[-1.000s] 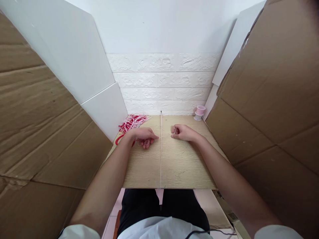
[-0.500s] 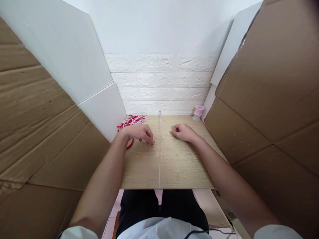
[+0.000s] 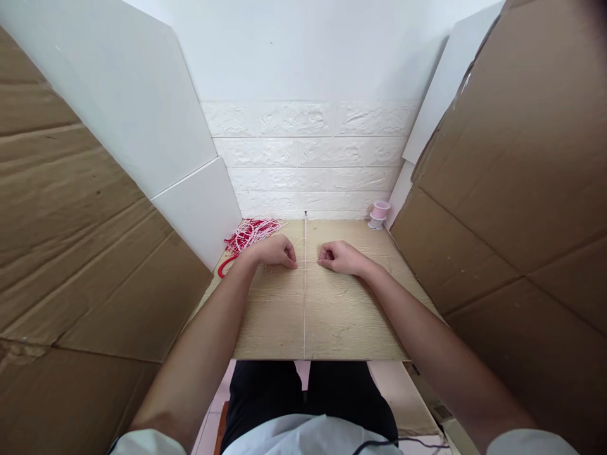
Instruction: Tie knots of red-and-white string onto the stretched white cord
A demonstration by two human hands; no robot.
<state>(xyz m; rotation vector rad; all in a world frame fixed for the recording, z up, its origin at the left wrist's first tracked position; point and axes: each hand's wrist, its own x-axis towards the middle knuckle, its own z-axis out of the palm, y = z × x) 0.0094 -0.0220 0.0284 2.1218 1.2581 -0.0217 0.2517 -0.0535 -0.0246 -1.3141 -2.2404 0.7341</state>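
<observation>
A pale cord (image 3: 305, 303) runs taut down the middle of the wooden board, from a small dark nail (image 3: 305, 213) at the back to the front edge. Just left of the cord, my left hand (image 3: 279, 251) is closed in a pinch on a thin, light thread. Opposite it, my right hand (image 3: 342, 257) pinches the thread (image 3: 310, 260) too, thumb against forefinger. Between the two hands the thread crosses the cord, and a fine loop of it shows just above. Exactly how it passes around the cord is too small to tell.
Red and white braided cords (image 3: 253, 232) lie heaped at the back left, with a red scissors-like handle (image 3: 226, 265) partly behind my left forearm. Two stacked spools (image 3: 379, 213), pink and white, stand at the back right. Cardboard walls (image 3: 497, 208) flank the wooden board (image 3: 351, 322).
My right hand has moved left toward the cord, and my left hand has shifted slightly up and right. The gap between them is narrower. More of the red handle shows.
</observation>
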